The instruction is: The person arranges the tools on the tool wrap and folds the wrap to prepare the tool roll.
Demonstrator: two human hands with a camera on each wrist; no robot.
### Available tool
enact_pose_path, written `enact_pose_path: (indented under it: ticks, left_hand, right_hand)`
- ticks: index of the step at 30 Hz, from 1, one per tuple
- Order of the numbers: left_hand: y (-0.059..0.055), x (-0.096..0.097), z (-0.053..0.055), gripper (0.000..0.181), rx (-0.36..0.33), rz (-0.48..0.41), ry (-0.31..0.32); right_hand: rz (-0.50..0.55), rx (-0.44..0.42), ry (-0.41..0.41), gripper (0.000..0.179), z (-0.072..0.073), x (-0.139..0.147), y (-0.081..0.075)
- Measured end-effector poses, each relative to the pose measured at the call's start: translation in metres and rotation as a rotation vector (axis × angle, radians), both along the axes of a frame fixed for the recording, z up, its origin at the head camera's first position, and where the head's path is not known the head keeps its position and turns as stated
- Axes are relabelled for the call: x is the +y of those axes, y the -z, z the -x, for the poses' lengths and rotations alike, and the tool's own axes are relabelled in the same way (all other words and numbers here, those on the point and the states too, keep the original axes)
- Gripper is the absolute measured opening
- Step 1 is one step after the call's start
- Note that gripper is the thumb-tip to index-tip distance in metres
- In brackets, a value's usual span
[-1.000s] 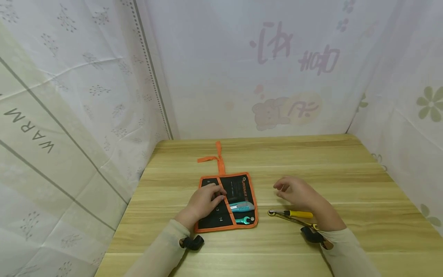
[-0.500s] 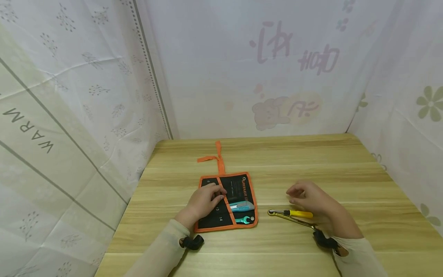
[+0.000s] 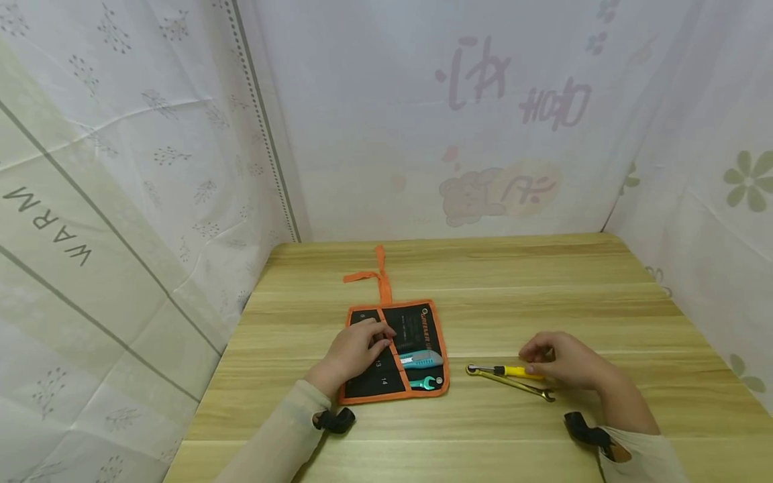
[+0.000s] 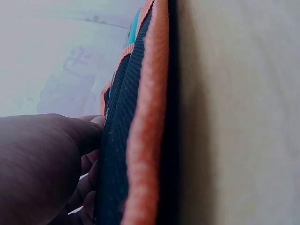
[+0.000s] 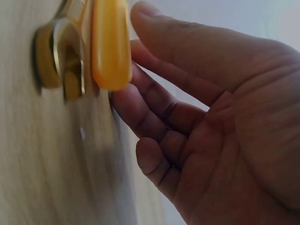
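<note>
A black tool pouch (image 3: 417,325) with orange edging lies unrolled on the table, numbered pockets on its left part. A teal utility knife (image 3: 421,359) and a green wrench (image 3: 427,383) stick out of the pockets. My left hand (image 3: 357,352) rests on the pouch with loosely bent fingers, covering some pockets. To the right lies a yellow-handled screwdriver (image 3: 513,371) beside a gold combination wrench (image 3: 513,384). Over the handle's end is my right hand (image 3: 570,359); in the right wrist view its thumb and fingers stand about the yellow handle (image 5: 111,51), without a clear grip.
Orange tie straps (image 3: 384,285) stretch from the pouch toward the back of the table. The wooden table (image 3: 513,282) reaches to patterned curtains (image 3: 423,134) at the back and sides. A black wrist camera (image 3: 586,433) sits near the right sleeve.
My right hand has moved right and toward me, from beyond the screwdriver to its handle end. The wrench's open end has come into sight. The left hand stays put.
</note>
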State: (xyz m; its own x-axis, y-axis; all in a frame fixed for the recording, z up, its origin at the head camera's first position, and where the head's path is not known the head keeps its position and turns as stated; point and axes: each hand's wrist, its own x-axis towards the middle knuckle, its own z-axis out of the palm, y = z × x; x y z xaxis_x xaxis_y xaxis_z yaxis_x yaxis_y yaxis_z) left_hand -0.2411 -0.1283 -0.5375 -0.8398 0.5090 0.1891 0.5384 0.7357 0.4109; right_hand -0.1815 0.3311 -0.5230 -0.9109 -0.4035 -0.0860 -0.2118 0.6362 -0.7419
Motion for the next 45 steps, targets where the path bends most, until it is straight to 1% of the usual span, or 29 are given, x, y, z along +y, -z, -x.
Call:
enact_pose_path:
  ticks: [9,16,21,28,33,39,45]
  left_hand:
    - [-0.0006,0.0014,0.0017,0.013,-0.015,0.006,-0.006]
    - [0.0003,0.0030,0.0022,0.010,0.011,0.024,-0.016]
    - [-0.0008,0.0037,0.0014,0.009,0.016,0.035,-0.023]
    - [-0.0002,0.0044,-0.0003,0.010,0.033,0.041,-0.022]
    - [0.0002,0.0037,-0.0006,0.005,0.038,0.033,-0.019]
    - [0.0016,0.0032,-0.0015,0.003,0.052,0.042,-0.023]
    - [0.0013,0.0034,-0.0025,0.004,0.047,0.044,-0.031]
  right_hand:
    - [0.037,-0.002,-0.038,0.018,-0.0019,0.0101,0.0018]
    - [0.083,-0.031,-0.073,0.020,-0.0033,0.0101,0.0010]
    - [0.095,-0.045,-0.088,0.021,-0.0030,0.0100,0.0015]
    - [0.087,-0.019,-0.097,0.015,-0.0029,0.0105,0.0029]
    - [0.090,-0.011,-0.105,0.010,-0.0036,0.0103,0.0037]
    - [0.099,-0.008,-0.110,0.009,-0.0043,0.0088,0.0041]
    - [0.107,-0.005,-0.109,0.009,-0.0041,0.0087,0.0067]
